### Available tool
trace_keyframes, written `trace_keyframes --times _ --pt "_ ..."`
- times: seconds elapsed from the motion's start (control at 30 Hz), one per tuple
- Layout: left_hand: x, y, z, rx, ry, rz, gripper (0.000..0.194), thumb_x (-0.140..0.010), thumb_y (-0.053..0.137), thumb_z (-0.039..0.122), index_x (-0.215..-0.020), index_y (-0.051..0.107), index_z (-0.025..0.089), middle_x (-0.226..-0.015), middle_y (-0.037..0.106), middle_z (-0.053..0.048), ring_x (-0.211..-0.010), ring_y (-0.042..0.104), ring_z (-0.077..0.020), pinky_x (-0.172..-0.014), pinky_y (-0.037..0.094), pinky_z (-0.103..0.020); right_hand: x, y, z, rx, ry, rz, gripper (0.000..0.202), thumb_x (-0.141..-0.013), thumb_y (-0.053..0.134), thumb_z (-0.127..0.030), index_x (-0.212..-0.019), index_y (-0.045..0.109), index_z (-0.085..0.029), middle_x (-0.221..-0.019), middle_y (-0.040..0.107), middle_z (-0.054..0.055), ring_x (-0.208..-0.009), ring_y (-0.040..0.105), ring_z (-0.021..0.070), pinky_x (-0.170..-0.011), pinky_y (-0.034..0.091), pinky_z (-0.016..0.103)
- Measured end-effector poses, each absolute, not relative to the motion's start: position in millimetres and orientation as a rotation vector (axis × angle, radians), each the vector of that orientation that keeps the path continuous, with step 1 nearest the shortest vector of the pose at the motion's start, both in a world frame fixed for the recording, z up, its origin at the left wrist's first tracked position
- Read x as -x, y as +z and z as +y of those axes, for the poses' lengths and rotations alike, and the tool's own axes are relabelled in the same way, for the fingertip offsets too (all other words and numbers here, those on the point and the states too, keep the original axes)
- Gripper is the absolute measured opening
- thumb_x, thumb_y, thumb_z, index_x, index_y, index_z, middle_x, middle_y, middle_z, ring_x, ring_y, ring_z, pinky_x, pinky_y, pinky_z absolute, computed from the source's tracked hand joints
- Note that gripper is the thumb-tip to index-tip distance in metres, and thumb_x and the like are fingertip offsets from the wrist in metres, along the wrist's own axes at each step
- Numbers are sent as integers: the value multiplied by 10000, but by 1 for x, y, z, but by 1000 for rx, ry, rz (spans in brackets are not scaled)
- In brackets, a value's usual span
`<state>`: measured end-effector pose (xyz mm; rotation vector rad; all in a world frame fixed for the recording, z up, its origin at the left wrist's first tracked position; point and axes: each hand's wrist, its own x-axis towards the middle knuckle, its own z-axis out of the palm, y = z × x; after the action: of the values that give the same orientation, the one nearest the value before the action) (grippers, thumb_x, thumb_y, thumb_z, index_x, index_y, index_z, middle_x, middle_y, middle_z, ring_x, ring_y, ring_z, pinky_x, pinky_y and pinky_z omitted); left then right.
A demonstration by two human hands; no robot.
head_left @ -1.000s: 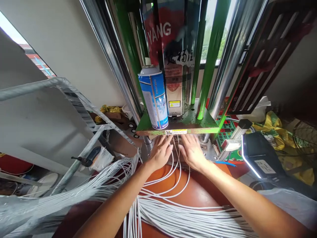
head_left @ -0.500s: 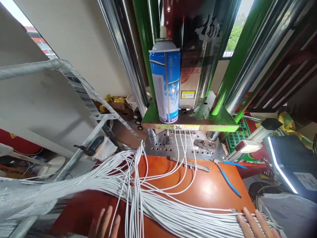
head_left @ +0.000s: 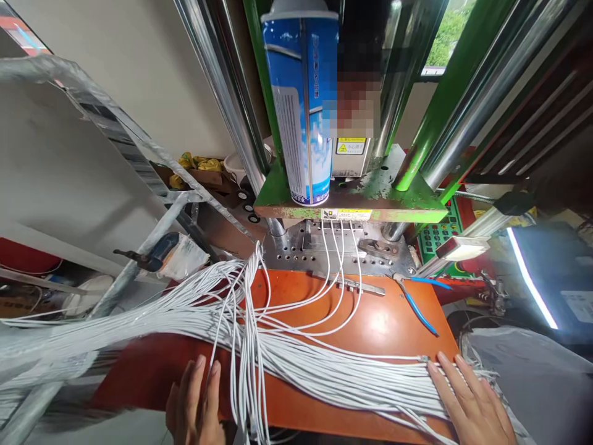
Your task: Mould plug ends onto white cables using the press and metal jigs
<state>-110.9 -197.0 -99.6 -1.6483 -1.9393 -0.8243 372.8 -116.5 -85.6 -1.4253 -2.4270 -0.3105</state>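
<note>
A thick bundle of white cables (head_left: 324, 371) runs across the orange tabletop (head_left: 384, 321), and one bunch hangs over its front edge. My right hand (head_left: 472, 398) lies with spread fingers on the bundle's right end. At the front left, my left hand (head_left: 197, 398) has its fingers apart beside the hanging bunch; a single cable passes close to its fingertips. Several white cables loop up to the metal fixture (head_left: 336, 238) under the green press plate (head_left: 347, 213).
A blue spray can (head_left: 301, 111) stands on the press plate. Blue-handled pliers (head_left: 419, 312) and a metal strip (head_left: 356, 285) lie near the fixture. A clamp (head_left: 155, 252) sits on the frame at left, a lamp (head_left: 532, 278) at right.
The view has tilted down and come nearer, so the press and can sit higher in frame. More of both hands shows; the right still rests on the cables.
</note>
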Motion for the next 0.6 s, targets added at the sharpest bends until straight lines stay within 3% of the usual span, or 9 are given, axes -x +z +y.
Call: trace_keyframes --times 0.33,0.6 --pt "98 -91 -197 1626 -861 -2037 634 -1064 369 68 -1641 347 332 -1663 416 -134 -1538 397 -322 -1232 366 -617 -359 -62 -122 1510 -142 -2410 876 -877 467 -110 -1691 208 -307 -1643 445 90 -1530 364 426 -1211 297 659" --pt "94 -95 -198 1656 -855 -2079 674 -1026 335 22 -1642 353 296 -1605 479 -165 -1533 402 -315 -1261 302 -587 -362 -67 -120 1476 -136 -2397 903 -841 476 -116 -1686 221 -304 -1670 395 87 -1515 382 439 -1193 315 654"
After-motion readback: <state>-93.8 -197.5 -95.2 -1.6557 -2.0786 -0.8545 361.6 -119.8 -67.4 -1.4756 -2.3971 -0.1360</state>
